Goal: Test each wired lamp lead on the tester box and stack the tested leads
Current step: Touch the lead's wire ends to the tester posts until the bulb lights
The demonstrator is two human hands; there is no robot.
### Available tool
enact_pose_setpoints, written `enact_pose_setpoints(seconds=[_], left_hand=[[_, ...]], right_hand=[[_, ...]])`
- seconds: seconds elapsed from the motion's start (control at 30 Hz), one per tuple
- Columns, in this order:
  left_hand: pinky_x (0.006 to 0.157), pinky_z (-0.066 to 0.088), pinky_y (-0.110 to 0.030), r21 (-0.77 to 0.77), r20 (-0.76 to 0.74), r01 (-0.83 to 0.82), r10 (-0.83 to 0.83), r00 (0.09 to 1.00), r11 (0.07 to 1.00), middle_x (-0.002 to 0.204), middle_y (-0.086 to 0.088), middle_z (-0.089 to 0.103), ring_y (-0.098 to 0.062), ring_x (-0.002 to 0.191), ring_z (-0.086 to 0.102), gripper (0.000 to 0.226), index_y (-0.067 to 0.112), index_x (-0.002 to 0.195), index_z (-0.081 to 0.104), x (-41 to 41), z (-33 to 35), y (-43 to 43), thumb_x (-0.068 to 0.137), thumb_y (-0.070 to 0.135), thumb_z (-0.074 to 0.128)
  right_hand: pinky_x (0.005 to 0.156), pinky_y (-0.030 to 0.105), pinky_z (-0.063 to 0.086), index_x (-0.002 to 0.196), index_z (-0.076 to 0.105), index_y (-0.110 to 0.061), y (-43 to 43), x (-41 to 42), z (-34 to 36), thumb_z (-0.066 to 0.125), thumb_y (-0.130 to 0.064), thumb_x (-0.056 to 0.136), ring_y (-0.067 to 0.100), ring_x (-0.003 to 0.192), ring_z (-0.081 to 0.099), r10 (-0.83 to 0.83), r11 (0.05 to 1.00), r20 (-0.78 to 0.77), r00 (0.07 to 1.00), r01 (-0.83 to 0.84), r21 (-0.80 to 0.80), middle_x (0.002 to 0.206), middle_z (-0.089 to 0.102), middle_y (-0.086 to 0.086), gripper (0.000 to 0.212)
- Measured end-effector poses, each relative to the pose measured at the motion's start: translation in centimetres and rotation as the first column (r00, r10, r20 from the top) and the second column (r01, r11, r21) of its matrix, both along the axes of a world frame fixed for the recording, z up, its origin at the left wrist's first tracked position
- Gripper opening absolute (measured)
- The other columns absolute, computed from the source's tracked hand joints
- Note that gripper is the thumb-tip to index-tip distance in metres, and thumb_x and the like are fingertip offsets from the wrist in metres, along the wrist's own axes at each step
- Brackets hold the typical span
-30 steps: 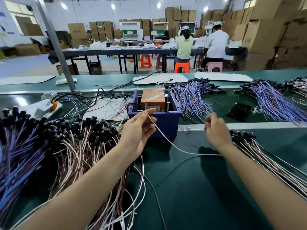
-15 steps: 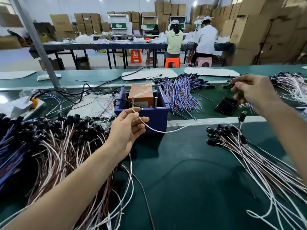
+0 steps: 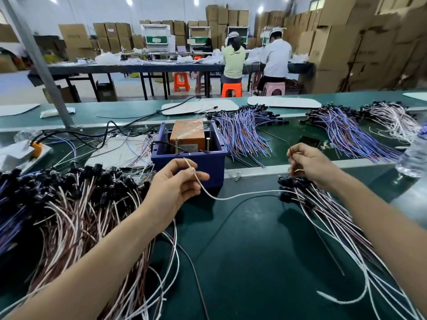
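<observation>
The tester box point(image 3: 188, 159) is a blue tray holding an orange block and two upright metal pins, at the middle of the green bench. My left hand point(image 3: 172, 185) pinches one end of a white lead point(image 3: 233, 197) just in front of the box. That lead sags across to the right, toward a pile of white and brown leads point(image 3: 328, 218). My right hand point(image 3: 310, 165) hovers above that pile's black lamp ends and pinches a thin wire end. A large heap of leads with black sockets point(image 3: 69, 204) lies at the left.
Bundles of blue and purple leads point(image 3: 242, 135) lie behind the box and further right point(image 3: 346, 132). A black phone point(image 3: 308, 141) rests on the belt, and a plastic bottle point(image 3: 414, 153) stands at the right edge. Two people sit at a far table.
My right hand came back from the far right, down and left, to just above the right pile. My left hand keeps its pinch on the white lead near the box.
</observation>
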State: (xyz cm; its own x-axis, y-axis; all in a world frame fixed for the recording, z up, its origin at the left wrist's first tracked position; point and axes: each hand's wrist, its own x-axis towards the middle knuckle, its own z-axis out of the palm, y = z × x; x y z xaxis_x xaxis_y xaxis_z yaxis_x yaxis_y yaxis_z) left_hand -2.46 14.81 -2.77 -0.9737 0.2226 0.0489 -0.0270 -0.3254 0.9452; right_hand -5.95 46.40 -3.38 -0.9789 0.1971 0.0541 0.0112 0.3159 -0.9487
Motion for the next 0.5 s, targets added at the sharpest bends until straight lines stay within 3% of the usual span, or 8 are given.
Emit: enact_pose_setpoints(seconds=[0.07, 0.17, 0.27, 0.33, 0.4, 0.5], left_hand=[[0.049, 0.046, -0.019, -0.167, -0.016, 0.094, -0.098, 0.995, 0.982, 0.063, -0.007, 0.067, -0.012, 0.045, 0.050, 0.018, 0.008, 0.088, 0.055, 0.4, -0.6, 1.1, 0.095, -0.004, 0.043], [0.048, 0.041, -0.019, -0.469, -0.033, 0.204, -0.247, 0.968, 0.859, 0.057, -0.001, 0.064, -0.011, 0.044, 0.047, 0.019, 0.008, 0.103, 0.057, 0.9, -1.8, 4.4, 0.093, -0.004, 0.046], [0.052, 0.041, -0.020, -0.542, -0.028, 0.251, -0.315, 0.949, 0.802, 0.057, 0.002, 0.065, -0.010, 0.046, 0.049, 0.035, 0.014, 0.126, 0.046, 0.9, -2.6, 9.1, 0.093, 0.006, 0.054], [0.054, 0.041, -0.023, -0.539, -0.006, 0.250, -0.300, 0.954, 0.805, 0.063, -0.003, 0.066, -0.015, 0.048, 0.049, 0.051, 0.021, 0.138, 0.037, 0.4, -2.9, 12.2, 0.092, 0.010, 0.058], [0.052, 0.040, -0.025, -0.562, -0.007, 0.236, -0.290, 0.957, 0.793, 0.070, -0.009, 0.067, -0.018, 0.047, 0.048, 0.064, 0.025, 0.146, 0.026, -0.3, -3.1, 14.6, 0.092, 0.012, 0.058], [0.053, 0.040, -0.026, -0.583, -0.016, 0.208, -0.267, 0.964, 0.785, 0.066, -0.008, 0.066, -0.019, 0.044, 0.046, 0.064, 0.022, 0.149, 0.020, -1.4, -3.3, 16.3, 0.095, 0.017, 0.054]], right_hand=[[0.049, 0.025, 0.048, 0.083, 0.048, -0.012, -0.6, 0.2, -0.7, 0.031, 0.004, 0.100, 0.011, 0.045, 0.057, 0.046, 0.998, 0.027, 0.999, -0.045, -0.039, 0.067, 0.049, 0.007, 0.029], [0.051, 0.023, 0.050, 0.086, 0.051, -0.010, -1.6, 0.4, -1.0, 0.036, 0.002, 0.099, 0.014, 0.053, 0.063, 0.184, 0.980, 0.070, 0.980, -0.177, -0.095, 0.067, 0.060, 0.007, 0.023], [0.052, 0.019, 0.050, 0.087, 0.057, -0.011, -2.3, 0.9, -0.9, 0.045, 0.000, 0.097, 0.012, 0.064, 0.067, 0.277, 0.961, 0.108, 0.955, -0.278, -0.012, 0.070, 0.070, 0.002, 0.019], [0.056, 0.019, 0.051, 0.086, 0.061, -0.011, -2.2, 1.2, -0.7, 0.051, 0.004, 0.093, 0.012, 0.070, 0.065, 0.253, 0.958, 0.114, 0.961, -0.265, 0.106, 0.076, 0.070, 0.002, 0.019], [0.064, 0.025, 0.050, 0.085, 0.063, -0.011, -1.5, 1.4, -0.7, 0.055, 0.007, 0.088, 0.018, 0.075, 0.059, 0.133, 0.940, 0.076, 0.988, -0.150, 0.306, 0.083, 0.067, 0.008, 0.020], [0.077, 0.028, 0.046, 0.088, 0.062, -0.013, 1.0, 2.1, -1.0, 0.061, 0.001, 0.081, 0.023, 0.086, 0.060, -0.062, 0.757, 0.100, 0.993, -0.018, 0.653, 0.091, 0.066, 0.010, 0.016]])
